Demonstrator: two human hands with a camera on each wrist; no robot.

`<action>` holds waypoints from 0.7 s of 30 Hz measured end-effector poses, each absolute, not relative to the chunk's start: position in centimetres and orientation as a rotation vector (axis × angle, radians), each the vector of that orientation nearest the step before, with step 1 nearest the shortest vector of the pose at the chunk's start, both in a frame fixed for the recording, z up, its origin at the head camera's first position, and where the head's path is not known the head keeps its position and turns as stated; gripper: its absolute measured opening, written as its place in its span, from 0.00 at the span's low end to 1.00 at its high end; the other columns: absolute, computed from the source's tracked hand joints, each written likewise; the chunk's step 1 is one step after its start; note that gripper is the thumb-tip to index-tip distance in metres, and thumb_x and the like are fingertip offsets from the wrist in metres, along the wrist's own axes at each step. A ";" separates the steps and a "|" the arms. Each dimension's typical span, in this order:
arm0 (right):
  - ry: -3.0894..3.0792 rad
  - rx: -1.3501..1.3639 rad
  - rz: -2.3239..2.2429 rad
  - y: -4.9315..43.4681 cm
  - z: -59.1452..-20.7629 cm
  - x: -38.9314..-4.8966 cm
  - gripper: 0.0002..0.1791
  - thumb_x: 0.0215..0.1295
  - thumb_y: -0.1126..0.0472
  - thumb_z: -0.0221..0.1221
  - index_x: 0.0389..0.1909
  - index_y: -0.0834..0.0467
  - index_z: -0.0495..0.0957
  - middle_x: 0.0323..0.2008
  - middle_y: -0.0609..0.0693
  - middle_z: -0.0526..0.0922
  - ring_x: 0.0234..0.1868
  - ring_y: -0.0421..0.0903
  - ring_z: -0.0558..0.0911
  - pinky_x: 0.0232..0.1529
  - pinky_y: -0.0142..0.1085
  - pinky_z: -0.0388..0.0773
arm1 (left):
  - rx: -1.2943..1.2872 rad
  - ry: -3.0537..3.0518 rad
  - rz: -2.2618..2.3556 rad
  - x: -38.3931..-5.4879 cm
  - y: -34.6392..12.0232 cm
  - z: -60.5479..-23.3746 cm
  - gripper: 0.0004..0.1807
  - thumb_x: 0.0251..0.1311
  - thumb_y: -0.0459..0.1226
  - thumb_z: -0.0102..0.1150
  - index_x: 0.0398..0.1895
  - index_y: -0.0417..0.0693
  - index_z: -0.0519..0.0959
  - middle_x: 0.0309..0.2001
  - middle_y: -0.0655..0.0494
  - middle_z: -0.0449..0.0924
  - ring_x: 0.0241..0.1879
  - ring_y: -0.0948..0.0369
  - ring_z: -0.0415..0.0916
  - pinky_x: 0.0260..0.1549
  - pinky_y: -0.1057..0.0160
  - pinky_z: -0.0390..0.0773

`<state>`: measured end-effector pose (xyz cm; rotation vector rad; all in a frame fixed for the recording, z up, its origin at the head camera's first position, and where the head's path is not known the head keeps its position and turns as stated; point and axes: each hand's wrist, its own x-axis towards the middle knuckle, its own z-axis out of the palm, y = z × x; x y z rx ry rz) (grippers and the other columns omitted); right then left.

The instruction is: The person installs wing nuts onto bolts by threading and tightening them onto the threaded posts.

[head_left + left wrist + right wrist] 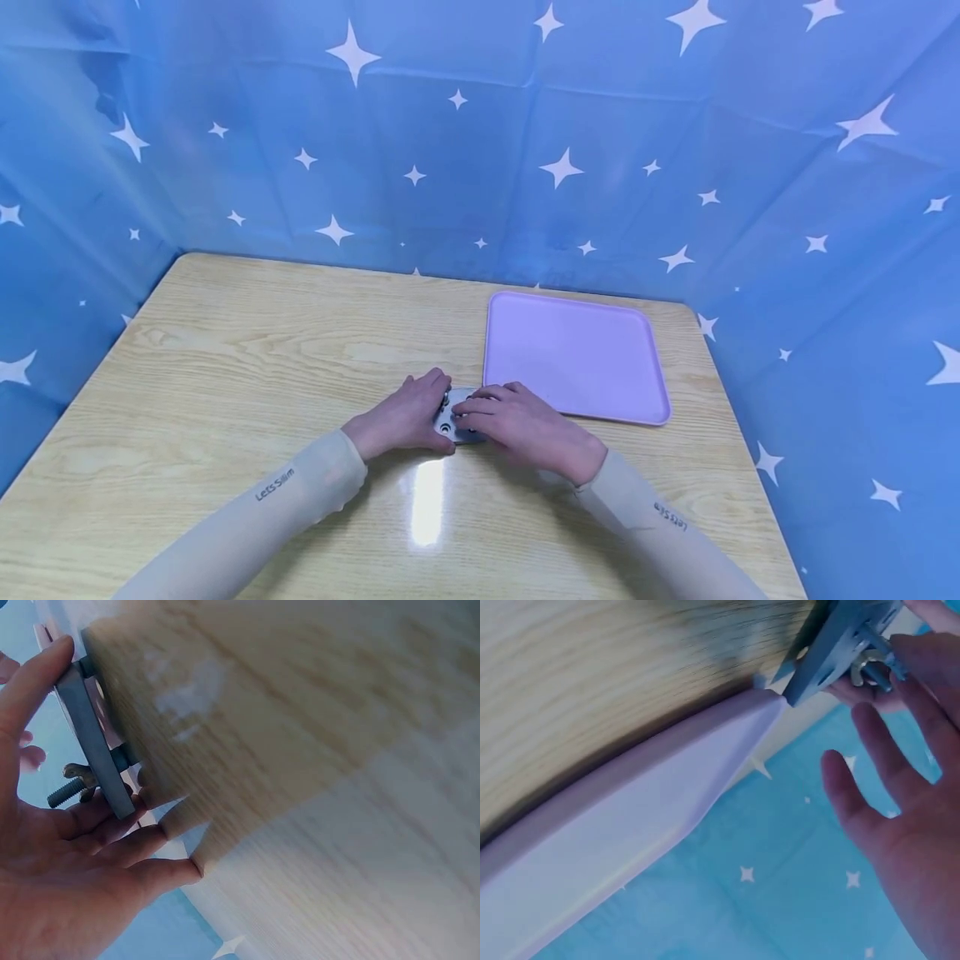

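Head view showed both hands meeting over a small grey metal plate (455,415) near the middle of the wooden table (247,350), just in front of the near left corner of a lilac tray (577,354). The left hand (405,417) had its fingers curled along the plate's left edge, and the right hand (525,427) lay over the plate's right side, fingers bent across the top.

From the left wrist camera the plate (94,739) appeared edge-on, standing on short legs against the table (315,772), with the left hand (67,885) gripping it: thumb over one end, the other fingers curled under the other. A threaded bolt (64,793) with a wing nut (81,777) stuck out of the plate's face.

The right wrist camera caught the plate (832,649) beside the tray's rim (667,802). Fingertips of the right hand (907,780) touched a nut (870,664) on the plate, while its remaining fingers hung spread and relaxed. Whether those fingertips were pinching the nut, I could not tell.

A blue star-patterned cloth (480,133) walled the table on three sides.
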<state>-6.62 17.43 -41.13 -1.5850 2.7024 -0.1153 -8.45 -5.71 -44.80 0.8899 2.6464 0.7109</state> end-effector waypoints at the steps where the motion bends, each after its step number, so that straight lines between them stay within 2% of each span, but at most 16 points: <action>1: 2.702 -1.615 -0.088 17.4 -41.1 -6.7 0.21 0.67 0.64 0.68 0.60 0.48 0.82 0.62 0.41 0.81 0.62 0.47 0.77 0.56 0.46 0.78 | 0.889 2.648 0.710 -8.5 -5.7 -44.8 0.46 0.43 0.50 0.83 0.59 0.32 0.71 0.48 0.49 0.73 0.46 0.56 0.72 0.63 0.31 0.70; 9: 2.746 -1.616 0.026 17.2 -41.3 -6.8 0.16 0.65 0.66 0.69 0.51 0.46 0.85 0.51 0.39 0.85 0.54 0.44 0.79 0.55 0.41 0.77 | 0.870 2.642 0.735 -8.4 -5.7 -44.8 0.48 0.41 0.49 0.84 0.60 0.32 0.71 0.47 0.50 0.73 0.46 0.56 0.72 0.65 0.31 0.69; 15: 2.866 -1.540 -0.134 16.6 -42.2 -6.6 0.04 0.68 0.59 0.68 0.41 0.51 0.85 0.36 0.42 0.85 0.37 0.43 0.78 0.39 0.36 0.77 | 0.876 2.648 0.741 -8.4 -5.6 -44.9 0.48 0.41 0.49 0.84 0.60 0.32 0.71 0.47 0.50 0.73 0.45 0.57 0.72 0.64 0.32 0.69; 18: 2.913 -1.472 -0.258 16.2 -42.6 -6.3 0.04 0.66 0.60 0.69 0.38 0.54 0.84 0.31 0.45 0.85 0.30 0.43 0.77 0.33 0.37 0.77 | 0.871 2.651 0.744 -8.4 -5.6 -45.0 0.48 0.41 0.49 0.85 0.60 0.32 0.71 0.48 0.50 0.73 0.45 0.57 0.72 0.64 0.32 0.69; 21: 2.933 -1.374 -0.361 15.8 -43.0 -6.1 0.05 0.65 0.62 0.69 0.39 0.56 0.83 0.30 0.45 0.83 0.29 0.43 0.77 0.33 0.39 0.79 | 0.866 2.658 0.739 -8.4 -5.6 -45.1 0.48 0.41 0.49 0.84 0.60 0.32 0.71 0.48 0.49 0.73 0.46 0.56 0.73 0.64 0.32 0.69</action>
